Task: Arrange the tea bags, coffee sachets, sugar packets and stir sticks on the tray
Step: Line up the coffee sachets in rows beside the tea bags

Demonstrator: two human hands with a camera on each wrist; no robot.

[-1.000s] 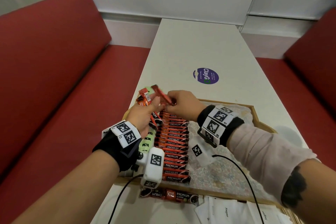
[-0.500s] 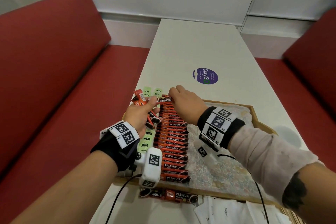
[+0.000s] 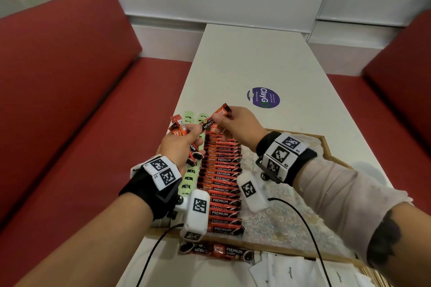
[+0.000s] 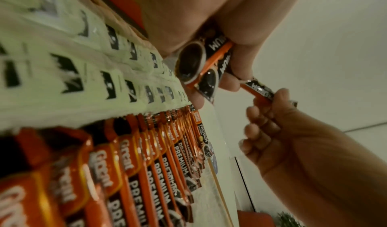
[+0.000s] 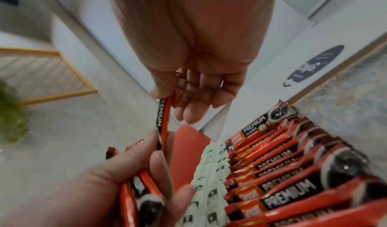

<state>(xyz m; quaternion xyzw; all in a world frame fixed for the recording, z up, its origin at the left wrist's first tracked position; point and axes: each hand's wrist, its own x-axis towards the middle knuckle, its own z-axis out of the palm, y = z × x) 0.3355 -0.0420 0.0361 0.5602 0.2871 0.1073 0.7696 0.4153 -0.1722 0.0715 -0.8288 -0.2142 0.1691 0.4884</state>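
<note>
- The right hand (image 3: 242, 127) pinches one coffee sachet (image 3: 215, 116) between thumb and forefinger at its far end; the other fingers (image 5: 194, 108) hang loose and slightly curled below it.
- That sachet is held in the air, tilted, above the far end of the tray, its lower end touching the thumb of the left hand.
- The left hand (image 3: 179, 147) is curled around a bundle of sachets (image 4: 201, 60), fingers clamped on them; their printed coffee-cup ends stick out under the palm, and their other ends fan out past the knuckles.
- Under both hands a row of coffee sachets (image 3: 221, 184) lies on the tray, overlapping like shingles from the near edge to the far edge, labels up.
- Just left of that row runs a row of pale green tea bags (image 3: 189, 177), partly hidden by the left wrist.
- The wooden tray (image 3: 335, 158) has a patterned liner and sits on a white table (image 3: 256, 58).
- Two more coffee sachets (image 3: 219, 250) lie end to end on the table just outside the tray's near edge.
- White sugar packets (image 3: 291, 272) lie beside them at the near right.
- A round purple sticker (image 3: 263, 97) is on the table beyond the tray.
- Red benches (image 3: 70, 100) flank the table.
</note>
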